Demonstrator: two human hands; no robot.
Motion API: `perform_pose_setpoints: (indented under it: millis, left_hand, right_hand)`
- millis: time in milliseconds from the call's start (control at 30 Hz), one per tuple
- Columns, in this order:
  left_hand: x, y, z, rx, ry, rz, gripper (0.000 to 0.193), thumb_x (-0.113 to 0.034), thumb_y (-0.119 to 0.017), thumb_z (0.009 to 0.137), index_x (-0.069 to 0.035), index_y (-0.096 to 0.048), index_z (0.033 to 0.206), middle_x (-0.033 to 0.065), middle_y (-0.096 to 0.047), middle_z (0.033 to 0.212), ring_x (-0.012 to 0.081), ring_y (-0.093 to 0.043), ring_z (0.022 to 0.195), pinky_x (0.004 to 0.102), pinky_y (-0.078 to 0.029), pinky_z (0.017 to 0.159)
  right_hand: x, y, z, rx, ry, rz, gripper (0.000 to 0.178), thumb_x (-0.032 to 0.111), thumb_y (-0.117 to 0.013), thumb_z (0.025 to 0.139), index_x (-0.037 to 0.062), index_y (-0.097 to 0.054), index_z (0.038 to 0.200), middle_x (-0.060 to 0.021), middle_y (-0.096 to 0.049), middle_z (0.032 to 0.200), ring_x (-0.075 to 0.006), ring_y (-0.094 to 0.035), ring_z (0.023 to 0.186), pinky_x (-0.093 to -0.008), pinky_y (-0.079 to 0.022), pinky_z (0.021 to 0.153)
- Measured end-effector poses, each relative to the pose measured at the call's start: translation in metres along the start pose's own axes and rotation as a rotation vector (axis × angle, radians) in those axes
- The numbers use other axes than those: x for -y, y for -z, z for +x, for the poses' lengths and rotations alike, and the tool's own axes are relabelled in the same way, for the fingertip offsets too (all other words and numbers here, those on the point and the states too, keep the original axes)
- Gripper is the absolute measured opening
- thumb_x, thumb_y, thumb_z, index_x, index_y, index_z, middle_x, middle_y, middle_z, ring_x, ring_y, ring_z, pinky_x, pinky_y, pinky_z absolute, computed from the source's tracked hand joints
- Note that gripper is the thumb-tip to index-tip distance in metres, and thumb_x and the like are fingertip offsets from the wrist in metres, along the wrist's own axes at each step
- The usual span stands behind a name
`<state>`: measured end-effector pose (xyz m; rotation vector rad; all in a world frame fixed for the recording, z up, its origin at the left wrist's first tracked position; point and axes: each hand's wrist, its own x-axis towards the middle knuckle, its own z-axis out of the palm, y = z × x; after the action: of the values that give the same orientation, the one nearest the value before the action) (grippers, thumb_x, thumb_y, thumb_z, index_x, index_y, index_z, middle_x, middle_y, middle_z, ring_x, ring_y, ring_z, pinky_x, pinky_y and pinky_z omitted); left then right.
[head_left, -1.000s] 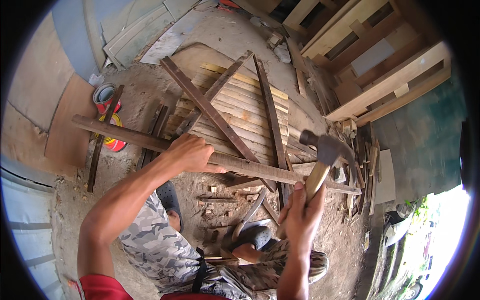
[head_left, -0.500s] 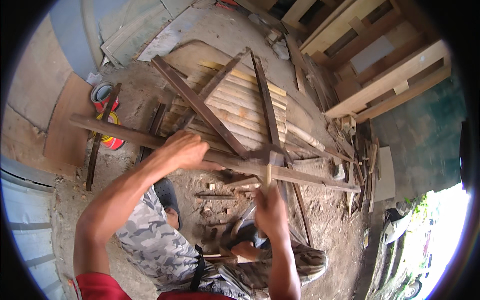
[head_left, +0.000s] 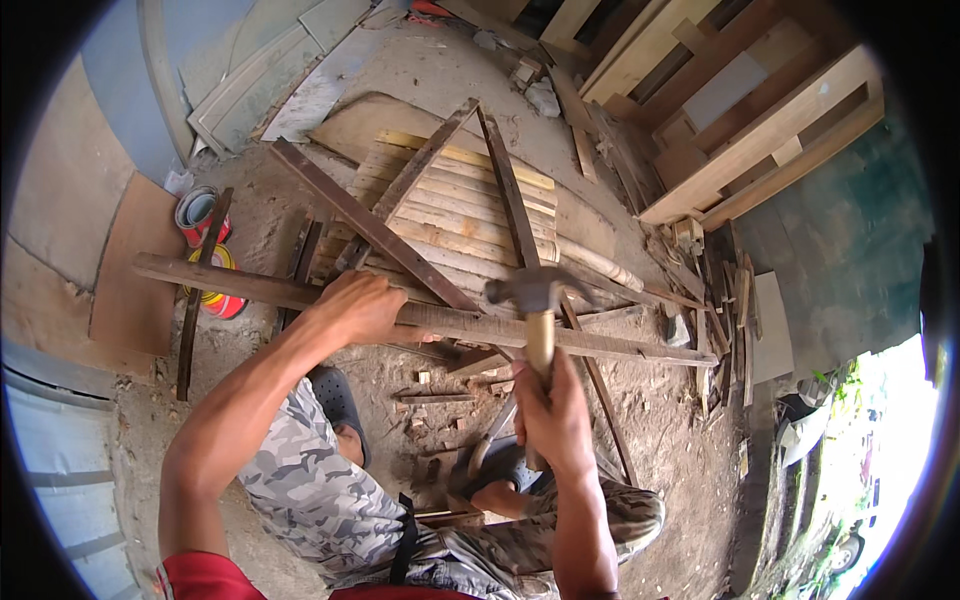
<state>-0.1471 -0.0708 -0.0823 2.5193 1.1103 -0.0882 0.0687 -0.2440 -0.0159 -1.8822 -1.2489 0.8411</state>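
Here, left fingers (head_left: 376,298) grip a beam (head_left: 455,324) ending near scrap wood (head_left: 746,312), right fingers (head_left: 538,402) clasping a hammer (head_left: 540,335) beside open dirt (head_left: 675,430).

Since a second ago, the right hand (head_left: 557,415) has brought the hammer (head_left: 540,325) nearer the left hand (head_left: 360,305); beyond the latter, a dark batten (head_left: 330,190) has swung leftward, though camera shift blurs how far.

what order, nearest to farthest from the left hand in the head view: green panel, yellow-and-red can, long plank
1. Long plank: gripped in the left hand.
2. Yellow-and-red can: on the ground, left.
3. Green panel: far right.
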Motion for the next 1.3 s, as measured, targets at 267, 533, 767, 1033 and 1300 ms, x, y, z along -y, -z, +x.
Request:
perform_pose_setpoints:
  millis: [267,533,767,1033,1300]
  left_hand:
    - [-0.007,0.011,-0.008,-0.084,-0.08,-0.081,0.073,-0.058,-0.078,0.07,0.005,-0.059,0.102,0.0213,-0.062,0.065,0.0383,-0.067,0.071,0.0453,-0.054,0.074]
    - [-0.001,-0.012,-0.008,-0.401,-0.142,0.228,0.06,-0.057,-0.06,0.088,-0.006,-0.06,0.12,0.0126,-0.062,0.112,0.0237,-0.06,0.109,0.0489,-0.046,0.096]
    - [-0.006,0.002,0.006,-0.362,-0.016,0.026,0.062,-0.062,-0.053,0.09,-0.005,-0.064,0.111,0.0181,-0.07,0.092,0.0342,-0.069,0.085,0.0482,-0.051,0.083]
    - [-0.021,0.008,0.0,-0.306,-0.107,0.116,0.062,-0.054,-0.072,0.079,0.002,-0.065,0.104,0.0239,-0.069,0.083,0.0425,-0.067,0.078,0.0486,-0.053,0.07]
    - [-0.093,0.013,-0.053,-0.285,-0.13,0.119,0.06,-0.054,-0.071,0.081,0.001,-0.064,0.104,0.0247,-0.067,0.078,0.042,-0.067,0.073,0.0476,-0.053,0.067]
  right_hand:
    - [-0.006,0.043,-0.037,-0.254,0.007,0.222,0.03,0.019,-0.064,0.095,-0.0005,-0.049,0.113,-0.0001,-0.051,0.067,-0.0044,-0.046,0.041,-0.0214,-0.036,0.034]
    - [-0.105,0.073,-0.068,-0.444,-0.117,0.35,0.034,0.014,-0.063,0.094,-0.003,-0.048,0.119,0.0,-0.051,0.06,-0.0061,-0.046,0.039,-0.0218,-0.036,0.033]
    - [-0.164,0.091,-0.075,-0.546,-0.168,0.493,0.033,0.018,-0.064,0.094,-0.0001,-0.049,0.117,-0.0009,-0.048,0.064,-0.0084,-0.045,0.04,-0.0238,-0.037,0.034]
    - [-0.175,0.088,-0.066,-0.51,-0.168,0.602,0.034,0.018,-0.067,0.093,0.0002,-0.047,0.114,-0.0017,-0.049,0.063,-0.011,-0.047,0.039,-0.0247,-0.037,0.035]
    - [-0.17,0.08,-0.076,-0.715,0.042,0.741,0.04,0.019,-0.064,0.095,-0.0011,-0.041,0.122,-0.0033,-0.051,0.066,-0.0103,-0.047,0.041,-0.0236,-0.038,0.037]
